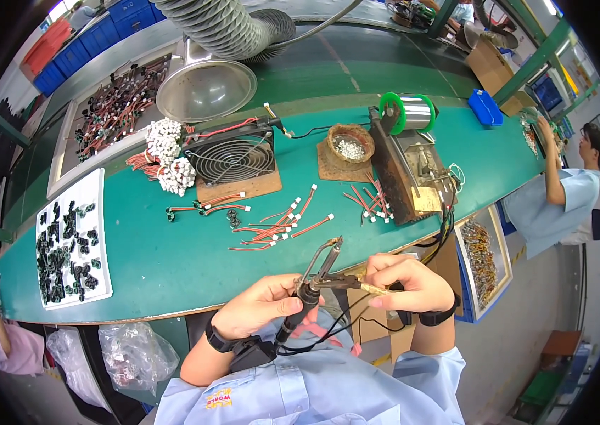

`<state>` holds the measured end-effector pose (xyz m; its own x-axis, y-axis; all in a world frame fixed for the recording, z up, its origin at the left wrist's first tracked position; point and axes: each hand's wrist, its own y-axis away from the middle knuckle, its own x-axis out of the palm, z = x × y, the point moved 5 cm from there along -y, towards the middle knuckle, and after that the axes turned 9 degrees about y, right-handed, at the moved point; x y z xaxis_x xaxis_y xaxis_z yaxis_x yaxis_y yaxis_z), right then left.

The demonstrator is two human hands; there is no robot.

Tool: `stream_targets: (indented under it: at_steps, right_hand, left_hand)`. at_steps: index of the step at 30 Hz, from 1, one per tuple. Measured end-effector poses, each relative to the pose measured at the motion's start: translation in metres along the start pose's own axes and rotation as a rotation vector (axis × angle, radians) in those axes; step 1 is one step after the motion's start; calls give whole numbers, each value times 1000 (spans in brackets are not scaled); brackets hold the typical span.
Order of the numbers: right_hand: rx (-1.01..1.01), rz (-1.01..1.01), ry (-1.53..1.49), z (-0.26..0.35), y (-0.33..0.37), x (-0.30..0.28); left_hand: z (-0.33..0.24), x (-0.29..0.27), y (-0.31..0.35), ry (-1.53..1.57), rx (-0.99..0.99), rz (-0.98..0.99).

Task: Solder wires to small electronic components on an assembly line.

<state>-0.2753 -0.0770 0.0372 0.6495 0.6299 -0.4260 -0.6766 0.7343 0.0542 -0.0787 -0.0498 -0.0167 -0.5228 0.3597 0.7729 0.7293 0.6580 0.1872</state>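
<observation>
My left hand (261, 306) is wrapped around the black handle of a soldering iron (305, 301), its tip tilted up and away from me just past the bench's front edge. A thin bent metal tube runs beside the tip. My right hand (413, 285) grips pliers (344, 281) by yellowish handles; their jaws meet the iron at its collar. Black cables hang from the iron. Beyond the tip, several red-and-black wires with white connectors (286, 225) lie loose on the green bench (151, 262).
A fan (232, 159), a brown bowl (351, 144) of small white pieces and a green solder spool (408, 115) stand farther back. At left lies a white tray (101, 248) of dark parts. A metal hood (206, 91) hangs behind. Another person (562, 184) works at right.
</observation>
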Motion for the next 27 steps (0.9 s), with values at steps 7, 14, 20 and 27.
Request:
stream_targets:
  at_steps: [7,14,20,27]
  right_hand:
    - [104,-128,409,18,-4,6]
    - [-42,-66,0,3,-1,2]
    - [42,7,164,7,-3,6]
    - [-35,-184,372,15,-3,4]
  left_hand:
    - [-15,5,6,-1082,452,-643]
    - [-9,-1,-1,-181,121,-172]
    - [-2,6,-1,-63,19,-229]
    - [-5,-11,5,-700,375,-491]
